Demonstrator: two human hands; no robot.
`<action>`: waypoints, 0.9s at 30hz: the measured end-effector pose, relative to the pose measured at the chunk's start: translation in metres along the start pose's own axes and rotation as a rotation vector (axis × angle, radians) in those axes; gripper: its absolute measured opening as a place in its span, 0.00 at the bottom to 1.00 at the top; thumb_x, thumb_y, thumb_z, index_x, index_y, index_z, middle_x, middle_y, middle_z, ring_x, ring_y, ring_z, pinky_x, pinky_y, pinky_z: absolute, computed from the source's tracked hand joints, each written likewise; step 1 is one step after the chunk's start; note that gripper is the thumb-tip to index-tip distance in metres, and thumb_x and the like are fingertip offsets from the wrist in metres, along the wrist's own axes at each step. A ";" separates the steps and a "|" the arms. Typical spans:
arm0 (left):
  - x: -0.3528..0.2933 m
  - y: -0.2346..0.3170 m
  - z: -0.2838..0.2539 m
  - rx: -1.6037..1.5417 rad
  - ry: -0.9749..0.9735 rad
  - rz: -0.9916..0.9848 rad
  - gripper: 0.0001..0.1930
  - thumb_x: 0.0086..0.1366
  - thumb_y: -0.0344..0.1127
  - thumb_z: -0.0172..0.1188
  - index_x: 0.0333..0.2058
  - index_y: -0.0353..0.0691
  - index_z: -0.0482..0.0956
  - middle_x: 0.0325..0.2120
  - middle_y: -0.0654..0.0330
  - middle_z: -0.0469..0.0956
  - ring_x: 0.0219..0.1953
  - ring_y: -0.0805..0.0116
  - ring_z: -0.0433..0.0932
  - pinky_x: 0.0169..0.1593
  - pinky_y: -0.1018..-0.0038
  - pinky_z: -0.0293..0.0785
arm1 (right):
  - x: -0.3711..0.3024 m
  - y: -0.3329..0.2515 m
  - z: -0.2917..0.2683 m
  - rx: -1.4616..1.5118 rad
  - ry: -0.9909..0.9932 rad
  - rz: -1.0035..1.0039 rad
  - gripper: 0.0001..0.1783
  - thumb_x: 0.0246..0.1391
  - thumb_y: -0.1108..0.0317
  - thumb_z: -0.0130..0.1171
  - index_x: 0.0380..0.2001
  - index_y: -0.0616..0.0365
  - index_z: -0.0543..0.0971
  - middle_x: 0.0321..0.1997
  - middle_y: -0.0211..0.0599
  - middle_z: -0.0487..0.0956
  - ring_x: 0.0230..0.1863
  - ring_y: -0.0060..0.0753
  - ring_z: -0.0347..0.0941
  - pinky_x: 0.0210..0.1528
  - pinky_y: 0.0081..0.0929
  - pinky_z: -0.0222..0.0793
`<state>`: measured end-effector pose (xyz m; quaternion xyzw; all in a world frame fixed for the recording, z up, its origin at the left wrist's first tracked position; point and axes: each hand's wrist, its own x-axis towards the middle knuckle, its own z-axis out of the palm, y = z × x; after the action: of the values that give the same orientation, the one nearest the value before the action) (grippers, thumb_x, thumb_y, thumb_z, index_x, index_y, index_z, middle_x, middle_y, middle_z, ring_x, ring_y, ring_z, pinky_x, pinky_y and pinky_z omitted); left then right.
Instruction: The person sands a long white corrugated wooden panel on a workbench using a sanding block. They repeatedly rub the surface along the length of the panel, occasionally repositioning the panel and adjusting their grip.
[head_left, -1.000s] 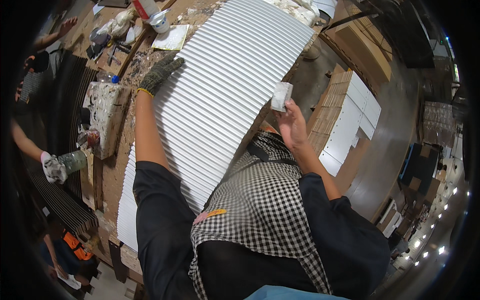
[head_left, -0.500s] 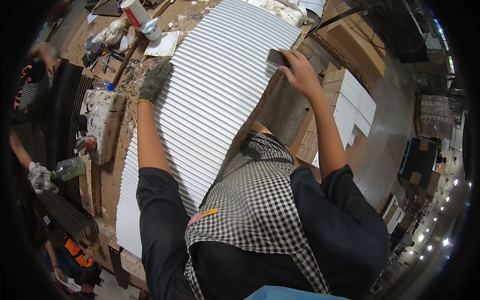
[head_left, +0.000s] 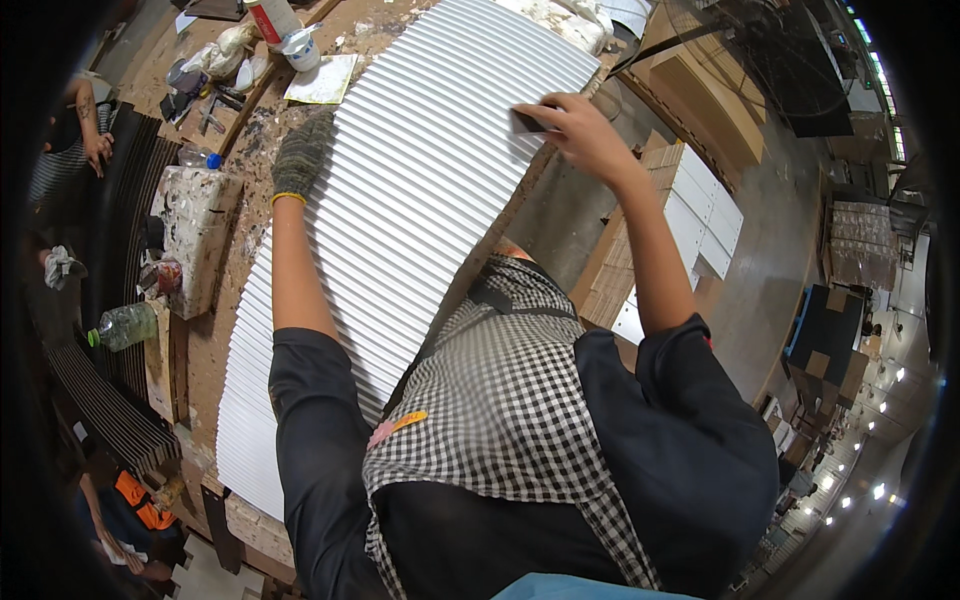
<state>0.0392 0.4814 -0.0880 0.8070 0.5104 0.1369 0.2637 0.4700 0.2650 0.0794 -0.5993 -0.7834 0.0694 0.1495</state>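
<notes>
Two hands at one white ridged panel (head_left: 420, 170), which lies on the brown bench (head_left: 247, 185): gloved left hand (head_left: 302, 158) rests along panel's left edge, probably to keep it from sliding, can't tell if fingers grip or just press. Bare right hand (head_left: 585, 140) pinches a small dark block (head_left: 526, 122) at panel's right edge, fingers up top, likely keeping its underside free. Cup (head_left: 302, 52) and paper (head_left: 322, 80) sit left of panel, maybe for clearance.
</notes>
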 end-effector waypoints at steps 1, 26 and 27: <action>0.001 0.004 -0.003 -0.011 -0.011 -0.002 0.25 0.79 0.46 0.45 0.66 0.40 0.75 0.65 0.51 0.76 0.67 0.54 0.75 0.70 0.63 0.68 | 0.005 -0.002 0.009 0.013 0.053 -0.059 0.36 0.53 0.82 0.62 0.65 0.39 0.79 0.53 0.39 0.80 0.55 0.46 0.76 0.60 0.41 0.74; -0.009 0.021 -0.013 0.132 -0.045 -0.020 0.24 0.79 0.43 0.44 0.67 0.42 0.74 0.66 0.55 0.75 0.67 0.56 0.74 0.71 0.63 0.67 | -0.044 -0.012 -0.001 -0.133 -0.099 -0.050 0.34 0.54 0.78 0.66 0.61 0.29 0.83 0.56 0.37 0.79 0.58 0.42 0.75 0.62 0.40 0.73; -0.010 0.007 -0.008 0.193 -0.023 0.016 0.25 0.79 0.44 0.44 0.67 0.42 0.74 0.66 0.55 0.75 0.67 0.56 0.74 0.71 0.62 0.67 | -0.028 -0.013 0.014 -0.152 -0.069 -0.100 0.34 0.54 0.79 0.66 0.61 0.29 0.83 0.57 0.37 0.79 0.59 0.42 0.75 0.62 0.40 0.73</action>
<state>0.0364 0.4720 -0.0768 0.8342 0.5118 0.0797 0.1893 0.4601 0.2350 0.0661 -0.5663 -0.8200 0.0227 0.0799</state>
